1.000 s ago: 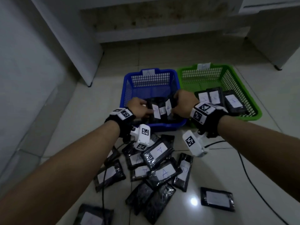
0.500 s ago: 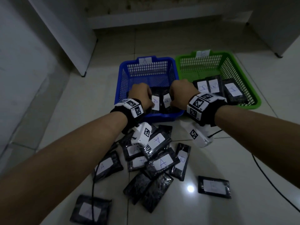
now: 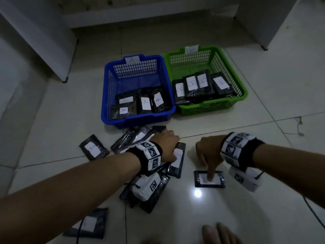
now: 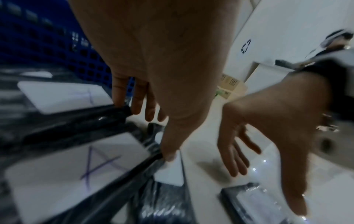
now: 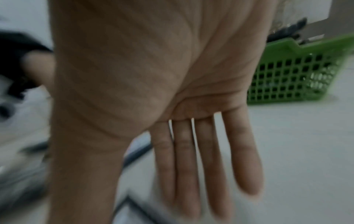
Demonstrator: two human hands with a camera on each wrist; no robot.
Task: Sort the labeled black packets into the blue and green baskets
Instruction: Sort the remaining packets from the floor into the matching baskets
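The blue basket [image 3: 109, 95], tagged A, holds several black packets with A labels [image 3: 145, 103]. Beside it, the green basket [image 3: 241, 92] holds several labeled packets [image 3: 191, 83]. A pile of black packets [image 3: 177, 162] lies on the floor in front. My left hand [image 3: 167, 143] reaches down onto the pile. Its straight fingers [image 4: 122, 97] and thumb touch packet edges near an A-labeled packet [image 4: 76, 166]. My right hand [image 3: 207, 154] is spread flat [image 5: 191, 159], its thumb tip on a lone packet [image 3: 219, 180] right of the pile.
White furniture stands at the back left [image 3: 44, 41] and back right [image 3: 263, 23]. A black cable [image 3: 314, 213] runs along the floor at the right. Toes [image 3: 219, 233] show at the bottom edge. More packets lie at the left [image 3: 93, 148] and lower left [image 3: 89, 224].
Both hands have come back out of the blue basket and dropped to the floor pile. The packets they held now lie in the blue basket.
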